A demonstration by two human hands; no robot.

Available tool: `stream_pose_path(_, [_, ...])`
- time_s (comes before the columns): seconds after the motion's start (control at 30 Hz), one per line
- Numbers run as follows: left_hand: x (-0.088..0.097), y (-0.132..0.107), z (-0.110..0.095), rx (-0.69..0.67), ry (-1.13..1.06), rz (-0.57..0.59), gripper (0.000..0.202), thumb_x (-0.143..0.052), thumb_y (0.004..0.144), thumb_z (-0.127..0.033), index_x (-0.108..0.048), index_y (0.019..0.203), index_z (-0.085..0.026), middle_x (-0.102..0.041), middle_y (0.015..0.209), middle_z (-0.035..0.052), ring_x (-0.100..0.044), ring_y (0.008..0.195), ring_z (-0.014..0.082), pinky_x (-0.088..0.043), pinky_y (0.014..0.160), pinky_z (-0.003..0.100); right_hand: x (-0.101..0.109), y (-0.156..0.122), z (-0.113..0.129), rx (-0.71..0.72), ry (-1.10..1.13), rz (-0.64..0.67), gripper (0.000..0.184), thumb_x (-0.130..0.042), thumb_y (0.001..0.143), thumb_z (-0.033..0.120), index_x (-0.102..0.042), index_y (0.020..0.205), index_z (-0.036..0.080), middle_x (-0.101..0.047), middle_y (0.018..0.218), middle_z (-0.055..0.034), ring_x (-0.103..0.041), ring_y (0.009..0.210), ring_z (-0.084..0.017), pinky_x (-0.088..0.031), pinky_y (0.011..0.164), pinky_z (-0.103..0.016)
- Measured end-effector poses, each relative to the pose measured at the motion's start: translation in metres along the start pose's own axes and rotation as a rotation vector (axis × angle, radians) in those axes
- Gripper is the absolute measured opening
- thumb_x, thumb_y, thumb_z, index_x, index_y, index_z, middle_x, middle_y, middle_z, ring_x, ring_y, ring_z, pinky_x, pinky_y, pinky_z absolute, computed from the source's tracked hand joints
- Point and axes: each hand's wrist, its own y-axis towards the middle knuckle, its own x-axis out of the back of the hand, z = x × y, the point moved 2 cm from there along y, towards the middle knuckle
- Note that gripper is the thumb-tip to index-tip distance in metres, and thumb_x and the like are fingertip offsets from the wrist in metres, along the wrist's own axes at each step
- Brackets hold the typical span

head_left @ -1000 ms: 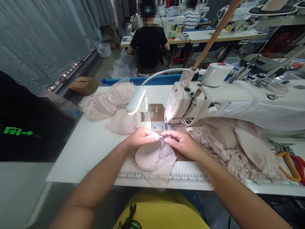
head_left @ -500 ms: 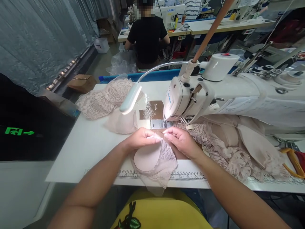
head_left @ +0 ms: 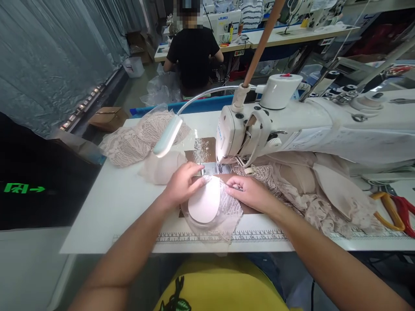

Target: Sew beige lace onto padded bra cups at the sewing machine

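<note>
A beige foam bra cup lies on a piece of pale lace on the white sewing table, just in front of the needle of the white sewing machine. My left hand presses with curled fingers on the cup's far left edge. My right hand holds the lace and the cup's right edge down, fingers pinched near the needle plate.
A gooseneck lamp shines on the work. Heaps of lace pieces lie at the back left, more cups and lace at the right. Scissors with orange and red handles lie far right. A person in black sits at another table.
Both hands have pushed the cup and lace forward toward the needle. The cup now lies flatter on the table, and my head has shifted slightly.
</note>
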Motion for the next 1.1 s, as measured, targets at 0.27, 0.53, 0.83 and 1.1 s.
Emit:
stream_pose_path(0.27, [-0.026, -0.02, -0.046, -0.113, 0.535, 0.349, 0.037, -0.056, 0.083, -0.033, -0.062, 0.11, -0.009, -0.061, 0.116, 0.0173, -0.058, 0.102, 0.0318, -0.047, 0.085, 0.045, 0.0, 0.001, -0.01, 0.086, -0.123, -0.181, 0.029, -0.048, 0.086, 0.041, -0.059, 0.07, 0.019, -0.06, 0.067, -0.0007, -0.052, 0.063, -0.015, -0.032, 0.057, -0.026])
stream_pose_path(0.53, [-0.009, 0.002, -0.026, -0.283, 0.528, 0.563, 0.056, -0.054, 0.08, -0.024, -0.046, 0.135, -0.016, -0.049, 0.14, 0.0118, -0.043, 0.128, 0.03, -0.032, 0.104, 0.048, -0.011, -0.002, -0.005, 0.292, -0.428, -0.113, 0.031, -0.047, 0.083, 0.015, -0.066, 0.107, 0.022, -0.061, 0.09, -0.0037, -0.055, 0.079, -0.017, -0.036, 0.063, -0.026])
stream_pose_path(0.83, [-0.026, 0.014, -0.02, -0.212, 0.696, 0.406, 0.056, -0.039, 0.093, -0.049, -0.046, 0.134, -0.01, -0.047, 0.139, 0.0177, -0.044, 0.127, 0.0322, -0.028, 0.105, 0.056, -0.017, -0.001, -0.006, 0.245, -0.454, -0.144, 0.036, -0.05, 0.085, 0.018, -0.062, 0.119, 0.021, -0.063, 0.095, -0.0049, -0.057, 0.086, -0.018, -0.042, 0.073, -0.028])
stream_pose_path(1.1, [-0.025, 0.03, -0.003, -0.293, 0.644, 0.46, 0.063, -0.042, 0.09, -0.049, -0.04, 0.139, -0.01, -0.042, 0.144, 0.0186, -0.039, 0.132, 0.0345, -0.017, 0.108, 0.064, -0.019, 0.004, -0.007, 0.159, -0.474, -0.159, 0.043, -0.05, 0.084, 0.019, -0.057, 0.126, 0.019, -0.066, 0.107, -0.0076, -0.061, 0.089, -0.021, -0.045, 0.075, -0.03])
